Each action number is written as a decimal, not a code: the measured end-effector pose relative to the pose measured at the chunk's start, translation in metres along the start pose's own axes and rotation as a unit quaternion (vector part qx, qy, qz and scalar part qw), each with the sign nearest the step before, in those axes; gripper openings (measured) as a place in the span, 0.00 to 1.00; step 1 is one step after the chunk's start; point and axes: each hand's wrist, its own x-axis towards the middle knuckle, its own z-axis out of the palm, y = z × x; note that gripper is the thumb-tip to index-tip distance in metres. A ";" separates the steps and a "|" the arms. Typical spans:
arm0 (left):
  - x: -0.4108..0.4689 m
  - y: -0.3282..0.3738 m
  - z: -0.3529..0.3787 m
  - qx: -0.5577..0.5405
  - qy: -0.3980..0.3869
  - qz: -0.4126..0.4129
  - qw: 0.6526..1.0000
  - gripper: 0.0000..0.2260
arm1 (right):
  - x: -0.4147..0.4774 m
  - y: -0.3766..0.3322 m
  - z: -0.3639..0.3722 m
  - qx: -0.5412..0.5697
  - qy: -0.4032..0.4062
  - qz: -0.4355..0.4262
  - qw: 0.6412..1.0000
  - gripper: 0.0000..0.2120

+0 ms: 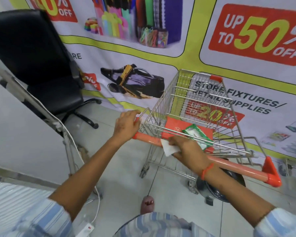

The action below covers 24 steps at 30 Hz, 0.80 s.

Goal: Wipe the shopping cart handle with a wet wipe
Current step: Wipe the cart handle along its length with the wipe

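**Handle wiping: wipe applied near mid-bar, cart steadied at the left end**

Nearest to us, both forearms extend forward from striped sleeves toward the shopping cart (195,117), which occupies the 1 to 2 o'clock sector of the view.

Our right hand (190,147) reaches in from 5 o'clock with the wrist angled down over the handle (229,165). Its fingers are curled closed around the wet wipe (169,147), pressing the white sheet against the orange bar. We judge this grip is chosen so the wipe wraps the tube and cleans more than its top face. A loose corner of the wipe hangs below the bar on the near side.

Our left hand (126,125) comes in from 7 o'clock and rests at the bar's left end, toward 11 o'clock from the right hand. Its fingers are bent over the wire frame there. Whether they fully clamp it, we cannot tell. We judge this hand is placed to stop the wheeled cart from rolling while the right hand rubs.

Farther in, the wipes packet (196,134) lies on the red child-seat flap (174,125), just beyond the right hand, which keeps a fresh wipe within reach.

The handle's right portion, running toward 4 o'clock to its orange end cap (272,173), is uncovered.
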 end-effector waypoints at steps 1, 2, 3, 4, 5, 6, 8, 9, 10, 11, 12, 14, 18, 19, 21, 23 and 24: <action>-0.009 -0.005 0.004 0.001 -0.005 -0.005 1.000 0.18 | -0.005 -0.003 0.004 -0.008 -0.002 -0.012 1.000 0.17; -0.014 -0.009 0.009 -0.008 -0.017 -0.006 1.000 0.20 | -0.009 -0.006 0.005 -0.008 0.007 -0.025 1.000 0.20; -0.017 -0.010 0.013 -0.023 -0.026 -0.003 0.999 0.22 | -0.011 -0.007 0.004 0.000 0.027 -0.039 0.999 0.22; -0.018 -0.011 0.017 -0.038 -0.031 0.002 0.999 0.23 | -0.011 -0.011 0.004 0.013 0.042 -0.046 0.998 0.23; -0.019 -0.010 0.019 -0.053 -0.033 0.000 0.998 0.24 | -0.009 -0.015 0.004 0.025 0.049 -0.044 0.998 0.23; -0.019 -0.010 0.021 -0.061 -0.031 -0.002 0.998 0.23 | -0.003 -0.019 0.007 0.039 0.055 -0.032 0.997 0.21; -0.019 -0.011 0.023 -0.052 -0.019 -0.004 0.998 0.23 | 0.017 -0.026 0.018 0.067 0.065 -0.009 0.996 0.14; -0.019 -0.010 0.023 -0.040 -0.011 0.000 0.999 0.24 | 0.026 -0.031 0.025 0.086 0.068 -0.001 0.994 0.11; -0.019 -0.010 0.023 -0.029 -0.002 0.007 1.000 0.25 | 0.034 -0.032 0.031 0.107 0.066 0.009 0.992 0.09; -0.020 -0.009 0.022 -0.019 0.005 0.013 1.000 0.26 | 0.038 -0.030 0.032 0.129 0.057 0.026 0.990 0.09; -0.020 -0.009 0.022 -0.010 0.011 0.017 1.000 0.26 | 0.039 -0.026 0.027 0.148 0.041 0.048 0.987 0.09; -0.020 -0.006 0.022 -0.001 0.015 0.017 1.000 0.24 | 0.039 -0.011 0.013 0.190 -0.003 0.095 0.977 0.09; -0.019 -0.004 0.024 0.018 0.016 0.023 0.999 0.26 | 0.057 -0.019 0.011 0.218 -0.038 0.106 0.969 0.07; -0.019 -0.005 0.023 0.030 0.013 0.026 0.999 0.26 | 0.060 -0.029 0.016 0.216 -0.029 0.092 0.972 0.07; -0.018 -0.007 0.021 0.052 0.008 0.036 0.998 0.26 | 0.059 -0.034 0.023 0.224 -0.020 0.077 0.971 0.09; -0.018 -0.007 0.022 0.064 0.005 0.046 0.997 0.25 | 0.048 -0.013 0.011 0.215 -0.052 0.070 0.973 0.11; -0.018 -0.008 0.022 0.062 0.008 0.048 0.997 0.25 | 0.043 -0.002 0.003 0.213 -0.076 0.072 0.971 0.11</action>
